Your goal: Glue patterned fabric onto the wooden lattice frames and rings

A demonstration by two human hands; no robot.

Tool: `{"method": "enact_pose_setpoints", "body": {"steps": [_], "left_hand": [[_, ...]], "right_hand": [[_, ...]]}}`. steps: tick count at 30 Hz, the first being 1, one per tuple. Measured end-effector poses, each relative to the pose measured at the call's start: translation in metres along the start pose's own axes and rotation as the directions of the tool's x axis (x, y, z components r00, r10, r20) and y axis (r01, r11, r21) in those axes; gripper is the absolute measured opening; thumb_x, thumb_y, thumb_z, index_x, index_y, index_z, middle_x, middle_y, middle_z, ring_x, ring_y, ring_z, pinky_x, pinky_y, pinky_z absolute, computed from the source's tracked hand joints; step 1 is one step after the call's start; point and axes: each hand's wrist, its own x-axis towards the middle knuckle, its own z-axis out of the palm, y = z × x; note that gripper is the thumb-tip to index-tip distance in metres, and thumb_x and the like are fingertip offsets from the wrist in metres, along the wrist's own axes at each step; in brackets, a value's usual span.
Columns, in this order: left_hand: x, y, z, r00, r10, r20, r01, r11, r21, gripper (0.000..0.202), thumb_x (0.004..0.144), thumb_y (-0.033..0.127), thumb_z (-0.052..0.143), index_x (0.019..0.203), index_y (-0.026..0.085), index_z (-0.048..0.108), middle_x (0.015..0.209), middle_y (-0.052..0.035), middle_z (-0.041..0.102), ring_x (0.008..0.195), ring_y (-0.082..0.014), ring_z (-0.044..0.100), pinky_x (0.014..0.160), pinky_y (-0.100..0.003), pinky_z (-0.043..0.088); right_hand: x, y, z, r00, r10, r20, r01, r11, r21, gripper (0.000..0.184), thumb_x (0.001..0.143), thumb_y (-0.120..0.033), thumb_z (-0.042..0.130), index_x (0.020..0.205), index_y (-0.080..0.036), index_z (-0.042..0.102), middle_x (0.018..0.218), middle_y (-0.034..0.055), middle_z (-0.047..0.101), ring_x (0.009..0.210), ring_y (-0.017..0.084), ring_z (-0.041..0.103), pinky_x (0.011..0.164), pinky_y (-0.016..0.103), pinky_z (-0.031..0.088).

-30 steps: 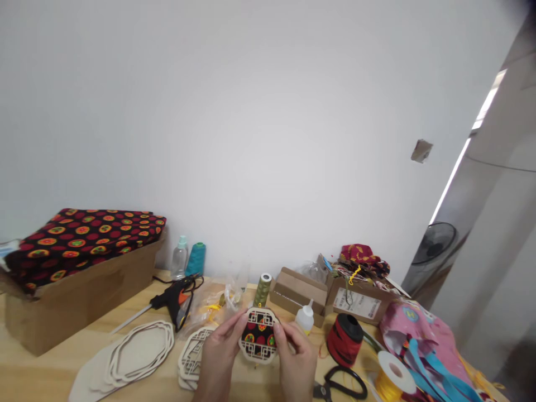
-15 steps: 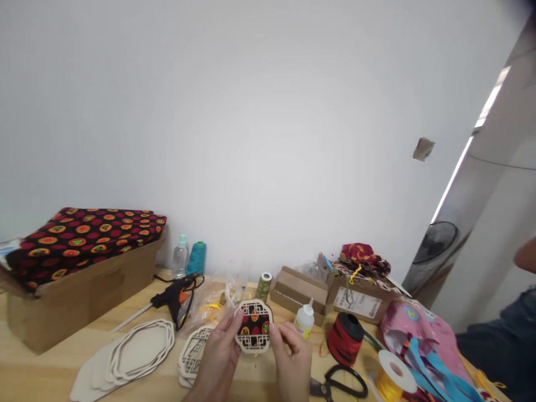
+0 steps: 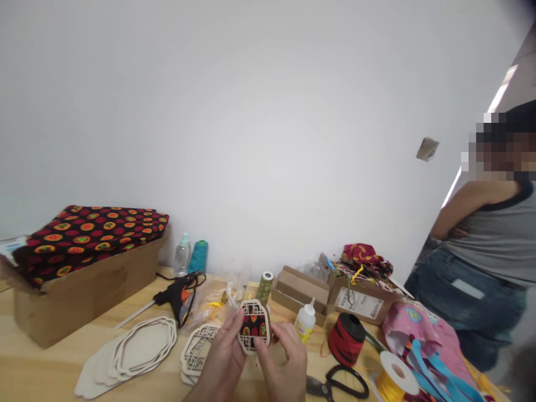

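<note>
The left hand (image 3: 221,357) and the right hand (image 3: 287,363) are raised just above the front edge of the wooden table (image 3: 50,374). Both are closed around a small lattice-cut wooden frame (image 3: 254,325) backed with black and red patterned fabric, gripping it by its sides and lower edge. The frame is held between the hands, off the table.

Just left of the hands lies a stack of matching lattice frames (image 3: 196,352), beside a pile of plain wooden rings (image 3: 142,346). A glue gun (image 3: 178,296) rests behind them, and a spool of olive thread (image 3: 264,287) stands near the back edge. To the right stand a small glue bottle (image 3: 305,321) and a spool of red cord (image 3: 347,339), with scissors (image 3: 345,382) and a spool of yellow ribbon (image 3: 393,379) near the front right corner. At the left end, a cardboard box (image 3: 84,301) carries folded patterned fabric (image 3: 87,240). Past the right end, a co-worker (image 3: 481,245) stands in a grey top and jeans.
</note>
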Motion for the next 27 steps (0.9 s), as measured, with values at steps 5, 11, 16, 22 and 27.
{"method": "enact_pose_setpoints", "body": {"steps": [5,11,16,22,27], "left_hand": [[0.0,-0.004,-0.002,0.998,-0.057,0.02,0.057,0.998,-0.005,0.031,0.067,0.025,0.069,0.097,0.018,0.062,0.092,-0.0078,0.069,0.09,-0.0218,0.063,0.072,-0.028,0.052],[-0.01,-0.006,0.006,0.99,-0.107,0.097,0.115,0.991,-0.076,0.054,0.072,0.029,0.065,0.121,0.029,0.043,0.103,-0.0034,0.065,0.096,-0.0192,0.06,0.082,-0.032,0.048],[-0.009,-0.003,0.01,0.985,-0.143,0.101,0.153,0.983,-0.103,0.049,0.082,0.019,0.051,0.128,0.024,0.034,0.088,-0.0048,0.068,0.085,-0.0183,0.063,0.079,-0.033,0.049],[-0.008,0.001,0.008,0.98,-0.158,0.124,0.172,0.979,-0.11,0.045,0.085,0.024,0.047,0.128,0.025,0.034,0.09,-0.0058,0.068,0.085,-0.0187,0.064,0.077,-0.033,0.049],[-0.011,0.004,0.01,0.974,-0.162,0.161,0.183,0.975,-0.126,0.046,0.085,0.026,0.046,0.129,0.027,0.031,0.092,-0.0055,0.068,0.085,-0.0175,0.063,0.075,-0.03,0.049]], "right_hand": [[0.0,0.004,-0.004,0.974,-0.222,-0.032,0.216,0.966,-0.139,0.016,0.075,-0.007,0.054,0.083,-0.018,0.061,0.067,0.0022,0.061,0.063,0.013,0.054,0.059,0.023,0.043],[0.0,0.006,-0.006,0.947,-0.322,-0.017,0.312,0.927,-0.209,0.028,0.075,-0.007,0.056,0.1,-0.02,0.06,0.077,0.0036,0.063,0.07,0.015,0.055,0.06,0.025,0.045],[0.0,0.003,-0.004,0.962,-0.272,0.033,0.274,0.954,-0.123,0.034,0.071,-0.016,0.065,0.104,-0.018,0.056,0.088,0.0068,0.061,0.081,0.019,0.054,0.068,0.032,0.046],[0.0,0.005,-0.005,0.968,-0.247,0.042,0.249,0.966,-0.072,0.031,0.073,-0.02,0.064,0.103,-0.019,0.057,0.09,0.0071,0.059,0.086,0.021,0.052,0.071,0.035,0.045],[-0.001,0.005,-0.006,0.972,-0.231,0.051,0.233,0.971,-0.058,0.028,0.075,-0.018,0.062,0.102,-0.02,0.057,0.09,0.0067,0.059,0.086,0.021,0.051,0.072,0.036,0.044]]}}
